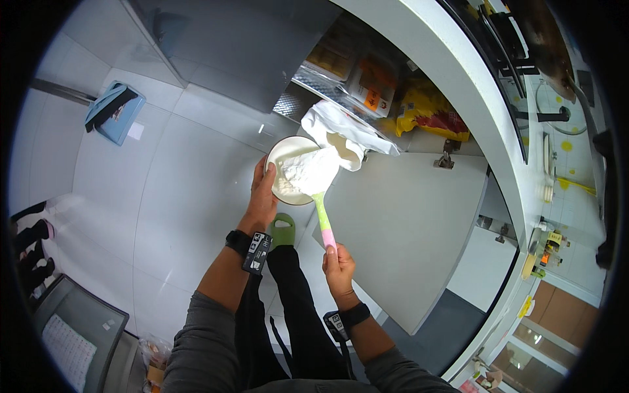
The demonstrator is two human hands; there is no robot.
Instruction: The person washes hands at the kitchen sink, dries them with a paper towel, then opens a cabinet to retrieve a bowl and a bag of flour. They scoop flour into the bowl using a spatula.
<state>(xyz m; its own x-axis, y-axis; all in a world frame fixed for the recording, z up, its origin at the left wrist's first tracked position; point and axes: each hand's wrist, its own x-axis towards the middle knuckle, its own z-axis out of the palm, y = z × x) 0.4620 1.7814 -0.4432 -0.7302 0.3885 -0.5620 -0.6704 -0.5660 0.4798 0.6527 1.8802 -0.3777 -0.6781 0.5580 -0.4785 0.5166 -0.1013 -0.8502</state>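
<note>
My left hand (260,194) grips the near left rim of a cream-coloured bowl (290,198) with a dark edge. Heaped white powder (312,169), which looks like flour, lies over the bowl. Its load covers the head of a spoon or scoop (323,216) with a green and pink handle. My right hand (339,267) is shut around the pink end of that handle. Just beyond the bowl, a white cloth-like sack (327,123) hangs with its mouth open at the cabinet's edge. How much powder sits in the bowl underneath is hidden.
A low cabinet stands open, its grey door (408,216) swung out on my right. Inside are a yellow bag (427,113) and packaged food boxes (373,83). The white countertop (471,54) curves above. A blue dustpan (118,110) lies on the floor (182,182) at left.
</note>
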